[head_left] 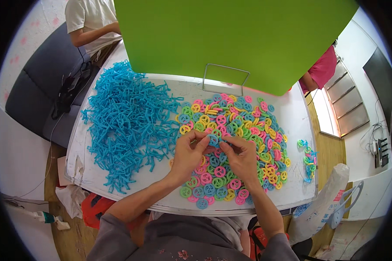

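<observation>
My left hand [189, 157] and my right hand [241, 160] meet over a heap of small plastic wheels [267, 148] in pink, yellow, green and blue. Between their fingertips is a blue spoked wheel [213, 140], pinched from both sides. Whether another small part is joined to it is hidden by the fingers. To the left of my hands lies a big tangled pile of thin, branching blue plastic pieces [126, 117]. At the table's right edge, several wheels joined to blue pieces [310, 161] sit in a small group.
A tall green board [239, 39] with a wire stand [204, 77] rises at the back of the white table [297, 114]. People sit beyond it at the left [93, 21] and right [324, 69]. A white sack [320, 204] leans beside the right edge; a dark seat [35, 87] is at left.
</observation>
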Motion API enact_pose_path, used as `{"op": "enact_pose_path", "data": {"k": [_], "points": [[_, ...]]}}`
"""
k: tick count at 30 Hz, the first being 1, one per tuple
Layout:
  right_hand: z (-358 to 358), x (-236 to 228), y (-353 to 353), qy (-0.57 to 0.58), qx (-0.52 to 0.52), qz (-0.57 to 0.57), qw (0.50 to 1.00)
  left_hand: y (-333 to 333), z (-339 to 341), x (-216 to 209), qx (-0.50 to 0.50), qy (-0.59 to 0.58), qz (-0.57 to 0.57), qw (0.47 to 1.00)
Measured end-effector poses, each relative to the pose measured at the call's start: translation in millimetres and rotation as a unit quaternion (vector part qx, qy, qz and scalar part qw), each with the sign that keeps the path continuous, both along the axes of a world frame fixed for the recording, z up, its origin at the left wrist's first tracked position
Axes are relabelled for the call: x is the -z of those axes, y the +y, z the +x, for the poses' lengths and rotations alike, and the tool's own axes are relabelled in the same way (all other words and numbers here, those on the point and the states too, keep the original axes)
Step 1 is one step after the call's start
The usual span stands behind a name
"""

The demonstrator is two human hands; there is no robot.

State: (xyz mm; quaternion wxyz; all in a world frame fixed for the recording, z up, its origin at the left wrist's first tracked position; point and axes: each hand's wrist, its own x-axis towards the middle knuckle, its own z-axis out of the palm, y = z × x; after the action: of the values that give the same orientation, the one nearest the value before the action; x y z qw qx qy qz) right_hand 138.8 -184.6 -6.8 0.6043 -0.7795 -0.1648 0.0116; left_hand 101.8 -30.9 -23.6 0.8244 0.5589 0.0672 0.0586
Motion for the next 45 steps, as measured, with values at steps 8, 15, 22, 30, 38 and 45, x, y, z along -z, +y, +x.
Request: {"op": "enact_pose_path", "data": {"k": [8,15,22,30,38,45], "points": [[-10,-2,7,-0.021,0.036,-0.028,0.999,-4,-4,2,-0.051,-0.006,0.086,0.995],[-5,-1,4,0.037,0.019,0.002,0.999,-6,-6,-1,-0.047,0.024,0.060,0.997],[-1,-5,2,0.091,-0.011,-0.017,0.996,-8,-6,3,-0.061,0.013,0.085,0.994],[-5,-2,8,-0.009,0.049,0.004,0.999,-11,-1,4,-0.115,-0.076,0.148,0.979],[-3,4,4,-0.025,0.046,-0.029,0.998,-4,-1,5,-0.038,-0.089,0.217,0.971],[6,5,-3,0.127,-0.028,0.045,0.991,-11,-5,-3,-0.065,-0.079,0.140,0.985]]}}
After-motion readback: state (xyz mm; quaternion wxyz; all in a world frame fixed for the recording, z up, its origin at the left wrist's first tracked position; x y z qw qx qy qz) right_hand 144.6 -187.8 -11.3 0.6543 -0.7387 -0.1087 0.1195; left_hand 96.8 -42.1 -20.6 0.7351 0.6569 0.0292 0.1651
